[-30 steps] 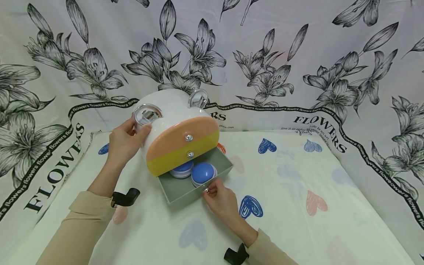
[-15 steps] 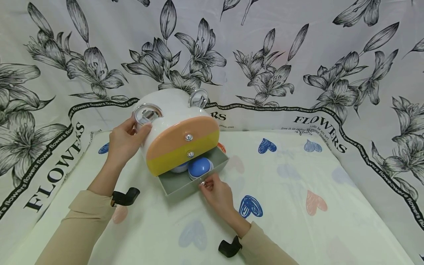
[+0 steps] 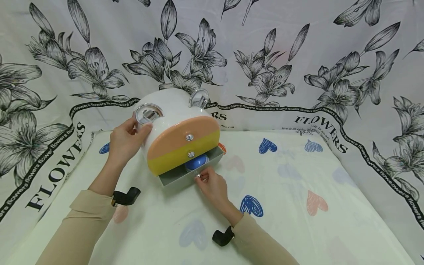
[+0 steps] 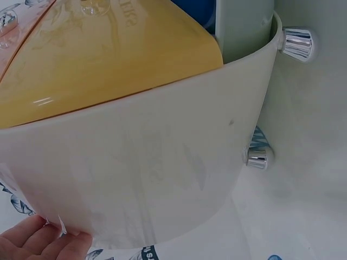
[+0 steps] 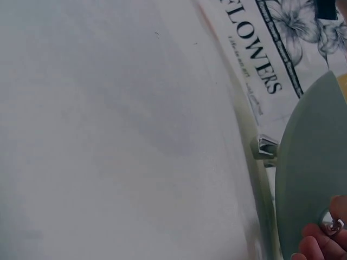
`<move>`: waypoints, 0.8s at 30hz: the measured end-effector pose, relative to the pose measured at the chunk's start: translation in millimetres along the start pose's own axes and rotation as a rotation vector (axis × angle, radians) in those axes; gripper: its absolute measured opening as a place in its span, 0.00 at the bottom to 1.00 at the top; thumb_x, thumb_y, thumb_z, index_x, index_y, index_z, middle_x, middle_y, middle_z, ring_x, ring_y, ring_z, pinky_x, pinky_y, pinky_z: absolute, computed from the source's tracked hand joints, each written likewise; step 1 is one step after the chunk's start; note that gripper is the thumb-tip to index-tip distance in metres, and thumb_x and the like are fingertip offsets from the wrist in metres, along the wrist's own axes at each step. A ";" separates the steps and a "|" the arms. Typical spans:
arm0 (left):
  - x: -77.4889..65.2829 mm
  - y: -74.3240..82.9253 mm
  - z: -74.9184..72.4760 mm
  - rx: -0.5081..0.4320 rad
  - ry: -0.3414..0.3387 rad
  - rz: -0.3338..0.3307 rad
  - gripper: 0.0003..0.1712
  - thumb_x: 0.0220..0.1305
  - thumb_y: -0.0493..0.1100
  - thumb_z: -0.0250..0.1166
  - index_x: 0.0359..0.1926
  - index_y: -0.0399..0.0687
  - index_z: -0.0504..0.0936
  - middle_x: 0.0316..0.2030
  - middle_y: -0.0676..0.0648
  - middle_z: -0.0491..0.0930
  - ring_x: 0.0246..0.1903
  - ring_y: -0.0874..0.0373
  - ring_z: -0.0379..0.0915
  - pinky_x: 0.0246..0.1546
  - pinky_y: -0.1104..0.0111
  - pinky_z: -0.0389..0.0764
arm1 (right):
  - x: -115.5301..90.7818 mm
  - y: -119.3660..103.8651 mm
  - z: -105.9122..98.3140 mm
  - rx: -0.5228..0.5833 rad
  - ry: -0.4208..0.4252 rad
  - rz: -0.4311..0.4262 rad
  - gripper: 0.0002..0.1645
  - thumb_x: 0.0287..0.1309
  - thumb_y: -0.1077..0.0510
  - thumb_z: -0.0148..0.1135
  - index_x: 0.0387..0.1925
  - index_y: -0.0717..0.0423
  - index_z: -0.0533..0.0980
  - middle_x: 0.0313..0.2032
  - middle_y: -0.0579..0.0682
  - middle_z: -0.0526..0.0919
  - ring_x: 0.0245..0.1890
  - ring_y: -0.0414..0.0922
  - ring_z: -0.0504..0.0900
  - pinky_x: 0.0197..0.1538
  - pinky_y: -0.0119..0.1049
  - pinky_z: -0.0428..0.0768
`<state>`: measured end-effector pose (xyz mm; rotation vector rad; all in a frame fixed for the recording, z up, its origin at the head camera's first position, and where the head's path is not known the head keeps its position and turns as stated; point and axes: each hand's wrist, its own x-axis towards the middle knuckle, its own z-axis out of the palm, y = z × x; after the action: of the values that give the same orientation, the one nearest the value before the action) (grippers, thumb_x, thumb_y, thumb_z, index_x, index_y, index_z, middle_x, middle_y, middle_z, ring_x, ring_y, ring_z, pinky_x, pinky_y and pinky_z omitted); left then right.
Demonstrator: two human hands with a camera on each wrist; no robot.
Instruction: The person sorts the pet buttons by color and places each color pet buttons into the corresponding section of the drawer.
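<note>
A white rounded drawer box (image 3: pixel 165 101) with round silver ears stands on the cloth. My left hand (image 3: pixel 127 141) grips its left side at one ear (image 3: pixel 148 114); in the left wrist view, fingertips (image 4: pixel 76 246) press the white wall. With thumb and fingers, my right hand (image 3: pixel 213 186) pinches the silver knob (image 5: pixel 329 223) of the grey-green bottom drawer (image 3: pixel 177 178). That drawer stands partly out, and a round blue-topped container (image 3: pixel 197 162) inside is partly covered by the yellow drawer front (image 3: pixel 172 160). Above it the orange drawer (image 3: pixel 175 134) sits closed, as does the yellow one.
A pale cloth with printed hearts (image 3: pixel 251 205) covers the surface. Behind hangs a white curtain with black flowers (image 3: pixel 265 73). Silver feet (image 4: pixel 299 43) stick out from the box's underside. Black wrist mounts (image 3: pixel 222 237) sit at both sleeves.
My right hand has pushed the bottom drawer inward, away from me and slightly left. Of two blue-topped containers, one has gone out of sight under the box. The left hand stays put.
</note>
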<state>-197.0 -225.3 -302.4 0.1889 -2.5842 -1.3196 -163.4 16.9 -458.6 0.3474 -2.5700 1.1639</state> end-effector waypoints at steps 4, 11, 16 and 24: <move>0.1 0.0 0.1 -0.002 -0.004 -0.002 0.45 0.56 0.69 0.55 0.68 0.49 0.60 0.65 0.42 0.63 0.61 0.41 0.62 0.51 0.53 0.74 | 5.2 -1.2 2.8 0.005 -0.007 0.007 0.11 0.50 0.52 0.66 0.30 0.51 0.73 0.25 0.42 0.83 0.22 0.36 0.79 0.25 0.25 0.72; 0.1 -0.5 0.2 -0.003 -0.007 -0.002 0.45 0.56 0.69 0.54 0.68 0.50 0.60 0.65 0.43 0.62 0.61 0.41 0.61 0.51 0.52 0.74 | 12.5 -2.3 5.9 0.014 -0.035 0.034 0.11 0.50 0.51 0.66 0.31 0.50 0.72 0.25 0.42 0.82 0.21 0.36 0.77 0.24 0.24 0.70; -0.5 -0.1 -0.2 -0.006 -0.009 -0.008 0.46 0.55 0.69 0.54 0.69 0.51 0.59 0.65 0.43 0.62 0.62 0.41 0.61 0.51 0.52 0.73 | 16.0 -2.8 8.0 0.015 -0.047 0.046 0.11 0.50 0.51 0.66 0.30 0.50 0.72 0.25 0.42 0.82 0.21 0.36 0.77 0.24 0.24 0.69; 0.4 -1.5 1.4 -0.007 -0.009 -0.023 0.46 0.55 0.69 0.54 0.69 0.52 0.57 0.66 0.42 0.60 0.62 0.41 0.60 0.51 0.52 0.73 | 22.1 -5.0 10.7 -0.023 -0.049 0.050 0.10 0.49 0.50 0.66 0.28 0.48 0.72 0.24 0.40 0.82 0.21 0.36 0.78 0.23 0.24 0.69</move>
<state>-197.7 -225.1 -304.4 0.2124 -2.5920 -1.3407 -184.0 3.4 -453.8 0.3115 -2.6470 1.1557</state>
